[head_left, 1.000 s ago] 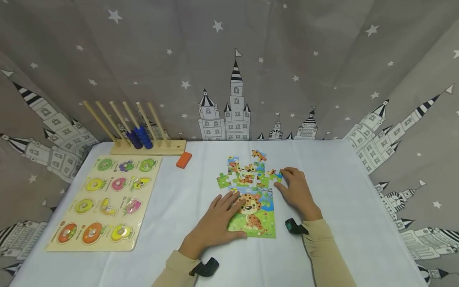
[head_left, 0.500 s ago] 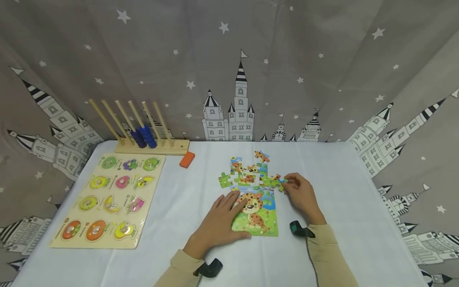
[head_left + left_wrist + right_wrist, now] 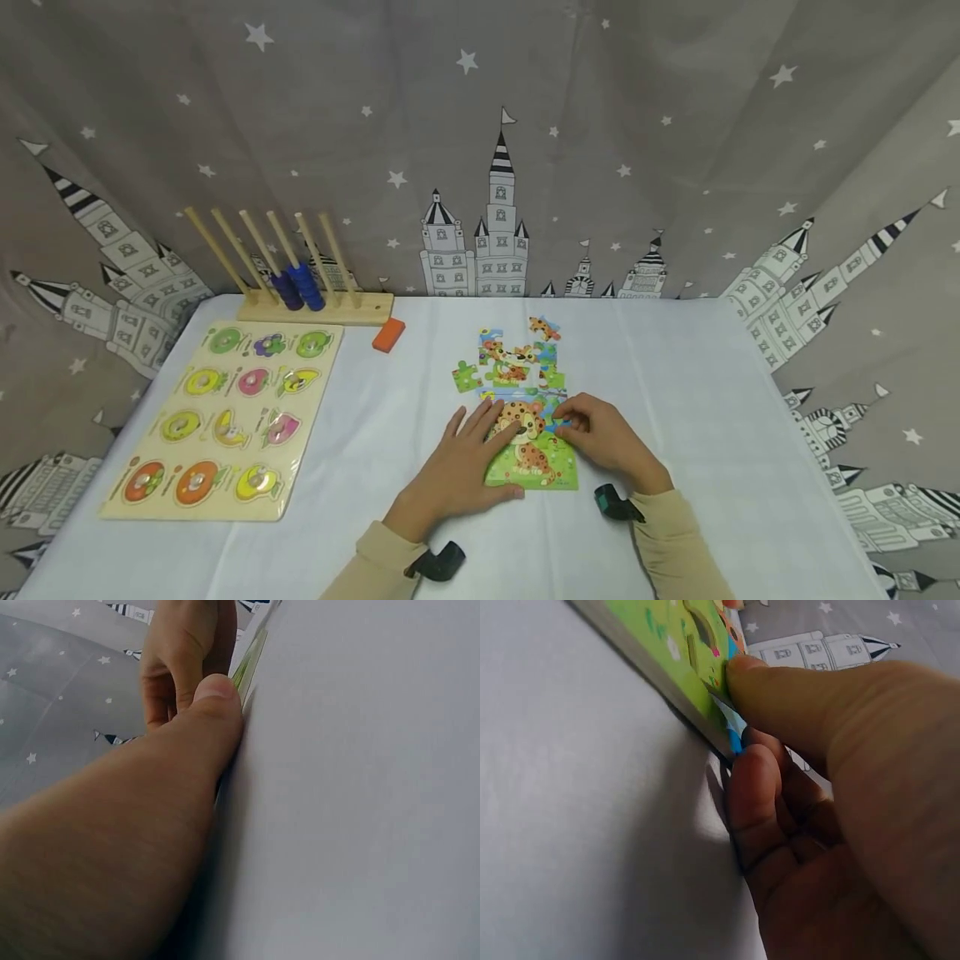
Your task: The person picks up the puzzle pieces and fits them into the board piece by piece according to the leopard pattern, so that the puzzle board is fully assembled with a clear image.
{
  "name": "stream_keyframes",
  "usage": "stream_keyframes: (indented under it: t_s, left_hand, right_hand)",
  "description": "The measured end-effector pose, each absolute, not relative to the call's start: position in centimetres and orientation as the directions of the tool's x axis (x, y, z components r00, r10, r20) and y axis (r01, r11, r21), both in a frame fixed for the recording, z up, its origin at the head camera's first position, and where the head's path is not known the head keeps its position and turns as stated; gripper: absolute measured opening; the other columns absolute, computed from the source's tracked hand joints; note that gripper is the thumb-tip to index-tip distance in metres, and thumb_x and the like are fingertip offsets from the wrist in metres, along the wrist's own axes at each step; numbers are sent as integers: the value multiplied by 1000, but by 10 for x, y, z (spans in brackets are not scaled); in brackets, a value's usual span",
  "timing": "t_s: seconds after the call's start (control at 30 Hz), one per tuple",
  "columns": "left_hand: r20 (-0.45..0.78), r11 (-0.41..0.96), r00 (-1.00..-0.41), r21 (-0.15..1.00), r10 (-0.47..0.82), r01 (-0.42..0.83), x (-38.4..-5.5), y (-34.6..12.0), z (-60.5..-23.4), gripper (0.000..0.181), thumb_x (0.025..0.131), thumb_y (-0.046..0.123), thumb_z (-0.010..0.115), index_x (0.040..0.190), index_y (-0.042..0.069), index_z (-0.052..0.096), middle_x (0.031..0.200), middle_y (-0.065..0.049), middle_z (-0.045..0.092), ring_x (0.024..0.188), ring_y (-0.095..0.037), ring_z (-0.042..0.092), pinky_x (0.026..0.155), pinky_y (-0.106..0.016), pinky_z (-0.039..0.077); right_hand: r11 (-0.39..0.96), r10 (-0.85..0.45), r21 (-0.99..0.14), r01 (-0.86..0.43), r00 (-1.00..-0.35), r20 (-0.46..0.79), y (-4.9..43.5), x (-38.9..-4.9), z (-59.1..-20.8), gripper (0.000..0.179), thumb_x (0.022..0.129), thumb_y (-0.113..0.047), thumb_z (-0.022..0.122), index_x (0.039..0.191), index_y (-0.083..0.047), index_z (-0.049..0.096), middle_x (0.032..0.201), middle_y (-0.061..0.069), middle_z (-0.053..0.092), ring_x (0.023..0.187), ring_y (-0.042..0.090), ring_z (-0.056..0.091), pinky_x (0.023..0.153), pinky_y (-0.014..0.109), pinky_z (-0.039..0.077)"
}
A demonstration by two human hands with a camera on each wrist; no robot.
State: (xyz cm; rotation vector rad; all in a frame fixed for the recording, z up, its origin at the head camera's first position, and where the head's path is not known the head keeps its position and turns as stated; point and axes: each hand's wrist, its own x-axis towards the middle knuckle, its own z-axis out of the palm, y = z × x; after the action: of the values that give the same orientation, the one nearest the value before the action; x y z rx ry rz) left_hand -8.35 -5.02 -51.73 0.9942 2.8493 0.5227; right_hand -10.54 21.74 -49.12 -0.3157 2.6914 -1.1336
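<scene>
A square puzzle board (image 3: 543,467) with a leopard picture lies on the white tabletop. My left hand (image 3: 453,471) rests on its left side, fingers spread and nearly straight, thumb along the lower edge. Over the board's upper right, my right hand (image 3: 611,437) pinches a jigsaw piece (image 3: 560,422) between thumb and fingers. The fingers hide much of this piece; a blue and green part shows in the right wrist view. Just beyond the board lie several loose jigsaw pieces (image 3: 513,373), close together, with one green piece (image 3: 466,377) at their left and another piece (image 3: 544,328) behind.
On the left lies a wooden fruit-and-vegetable board (image 3: 258,454). Behind it stands a wooden peg rack (image 3: 360,310) with blue rings on two of its pegs. An orange block (image 3: 388,336) sits beside the rack. A grey castle-print curtain (image 3: 637,100) hangs behind the table.
My right hand has picked up the jigsaw piece at the right of the loose group and brought it toward me, over the board. The left hand stays on the board.
</scene>
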Motion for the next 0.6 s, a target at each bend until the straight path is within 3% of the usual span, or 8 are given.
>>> stream_keyframes:
  t_s: [0.17, 0.6]
  left_hand:
    - [45, 713, -760, 313, 649, 627, -82, -42, -517, 84, 90, 78, 49, 159, 31, 38, 172, -6, 21, 159, -33, 20, 125, -63, 18]
    - [33, 714, -770, 352, 637, 605, -81, -40, -517, 80, 91, 76, 51, 156, 31, 41, 172, -8, 20, 159, -33, 18, 126, -63, 14]
  right_hand:
    - [693, -292, -707, -142, -952, -96, 217, -105, -492, 12, 92, -13, 76, 104, -14, 72, 90, -3, 60, 75, 7, 51, 66, 22, 45]
    - [701, -269, -705, -102, -954, -130, 220, -109, -492, 16, 91, -14, 78, 106, -13, 72, 89, -2, 61, 76, 10, 52, 67, 22, 46]
